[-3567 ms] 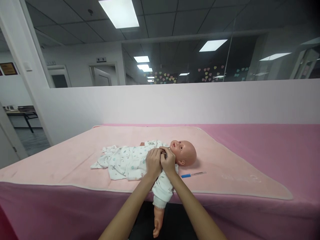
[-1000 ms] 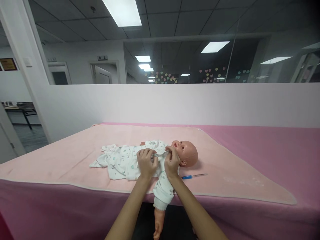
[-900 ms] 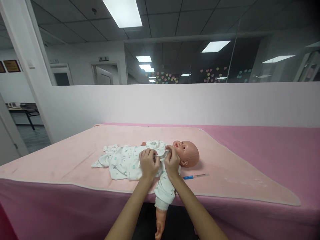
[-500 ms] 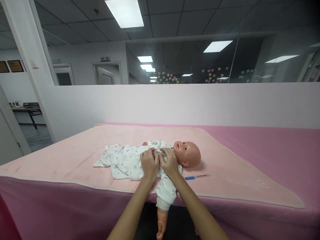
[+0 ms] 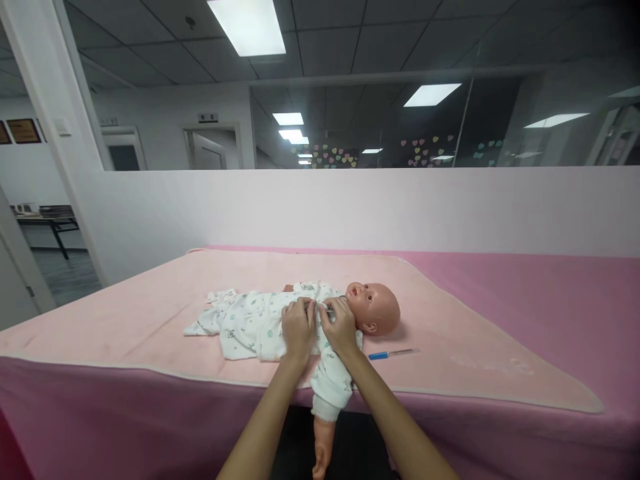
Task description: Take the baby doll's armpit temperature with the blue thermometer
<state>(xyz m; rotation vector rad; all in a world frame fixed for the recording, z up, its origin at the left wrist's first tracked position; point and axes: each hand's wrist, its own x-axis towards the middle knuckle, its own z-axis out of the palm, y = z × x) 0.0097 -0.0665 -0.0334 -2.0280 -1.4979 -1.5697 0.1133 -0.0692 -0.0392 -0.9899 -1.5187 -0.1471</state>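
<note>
Fingers on strip (narrow gap), doll's arm past blanket edge

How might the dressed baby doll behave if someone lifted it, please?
The dressed baby doll would probably feel head-heavy, given its large head. Its smooth bare forearm looks like plastic, so likely firm and perhaps slippery. The wrinkled outfit would probably hang floppily.

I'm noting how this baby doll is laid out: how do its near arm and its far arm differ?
The near arm extends past the front edge of the pink table cover; the far arm lies beyond the doll's body, pointing toward the foot end. The near arm shows a long bare stretch below its cuff, while the far arm shows only a small bare bit. Both wear white sleeves.
</note>
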